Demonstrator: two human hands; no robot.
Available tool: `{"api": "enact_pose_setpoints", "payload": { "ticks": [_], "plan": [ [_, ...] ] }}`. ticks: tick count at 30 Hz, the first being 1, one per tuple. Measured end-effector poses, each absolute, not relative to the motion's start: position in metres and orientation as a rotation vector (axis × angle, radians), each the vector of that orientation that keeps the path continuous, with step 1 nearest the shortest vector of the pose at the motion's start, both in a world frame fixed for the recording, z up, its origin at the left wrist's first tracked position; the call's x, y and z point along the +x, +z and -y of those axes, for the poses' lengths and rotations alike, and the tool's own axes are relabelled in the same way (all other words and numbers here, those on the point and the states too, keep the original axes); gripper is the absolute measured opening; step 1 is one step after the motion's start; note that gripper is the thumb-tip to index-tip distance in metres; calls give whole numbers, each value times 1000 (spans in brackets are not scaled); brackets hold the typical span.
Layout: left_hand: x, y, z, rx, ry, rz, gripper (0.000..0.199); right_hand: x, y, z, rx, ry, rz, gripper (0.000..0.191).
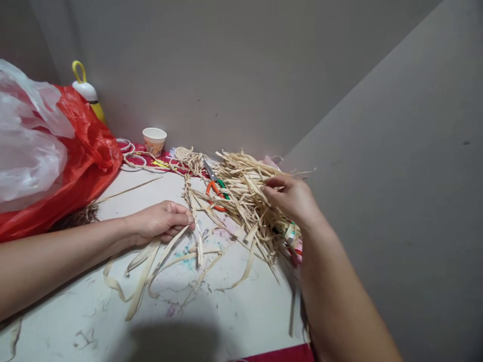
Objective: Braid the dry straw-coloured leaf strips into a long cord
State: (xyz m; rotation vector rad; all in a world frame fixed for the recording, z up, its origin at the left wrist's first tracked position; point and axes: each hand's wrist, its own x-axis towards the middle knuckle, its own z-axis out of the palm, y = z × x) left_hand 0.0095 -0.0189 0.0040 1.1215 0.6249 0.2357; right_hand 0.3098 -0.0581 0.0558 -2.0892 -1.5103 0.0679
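Observation:
My left hand [166, 221] is closed in a pinch on a braided straw cord [187, 193], whose plaited part runs up and away from the fingertips. Loose flat straw strips [145, 281] trail below that hand over the table. At the right, my right hand [292, 196] reaches over a heap of dry straw strips [241, 171], thumb and forefinger closed on a pale strip [260, 190] at its near side. Scissors with orange and green handles [215, 188] lie against the heap, between my hands.
A paper cup [154, 141], white rings [132, 162] and a coiled braid [186, 157] stand along the back on red cloth. Red and white plastic bags [86, 146] bulge at the left, before a yellow-and-white bottle [86, 91]. Grey walls [241, 75] close off the back and right.

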Motion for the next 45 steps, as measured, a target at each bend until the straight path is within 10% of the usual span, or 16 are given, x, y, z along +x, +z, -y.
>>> {"api": "enact_pose_setpoints", "payload": {
  "ticks": [12,23,35,45],
  "plan": [
    [10,4,17,1126,220,-622,16,309,62,60,-1993,21,1587,13],
    [10,6,18,1133,213,-649,20,269,83,88,-1743,1271,2036,22],
    [11,8,18,1157,217,-668,19,208,19,72,-1967,412,2164,26],
    [12,9,18,1136,228,-663,18,216,38,76,-1573,1162,1602,15]
  ]
}}
